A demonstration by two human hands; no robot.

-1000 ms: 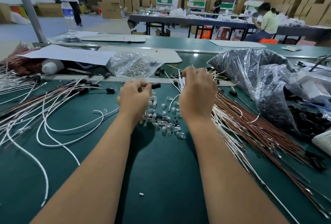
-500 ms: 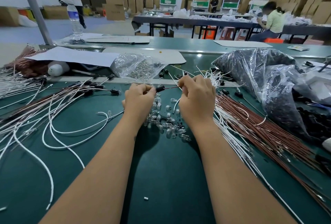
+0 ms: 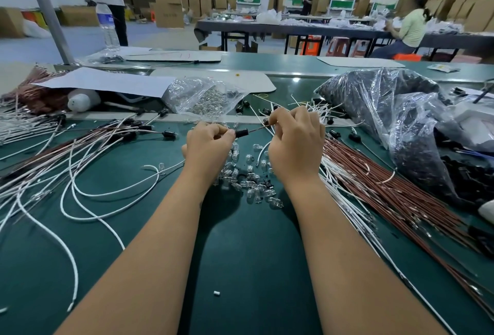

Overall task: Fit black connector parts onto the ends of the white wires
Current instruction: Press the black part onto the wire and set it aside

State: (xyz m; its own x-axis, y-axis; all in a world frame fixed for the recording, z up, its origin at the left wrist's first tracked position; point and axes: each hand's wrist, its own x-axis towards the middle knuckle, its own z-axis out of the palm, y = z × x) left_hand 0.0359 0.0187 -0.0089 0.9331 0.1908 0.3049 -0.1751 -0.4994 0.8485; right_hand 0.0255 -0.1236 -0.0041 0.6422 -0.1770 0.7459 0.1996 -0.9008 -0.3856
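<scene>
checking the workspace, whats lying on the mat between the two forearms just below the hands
In the head view, a scatter of small clear glass bulbs lies on the green mat between the left hand and right hand; nearer the elbows the mat is bare.

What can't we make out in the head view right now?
- Left hand fingertips: curled under, so the grip on the black connector is partly hidden.
- Whether the wire is seated inside the connector: too small to tell.
- Right hand: its back hides the pinch on the wire.
- Black plastic bag contents: blurred by film.
</scene>
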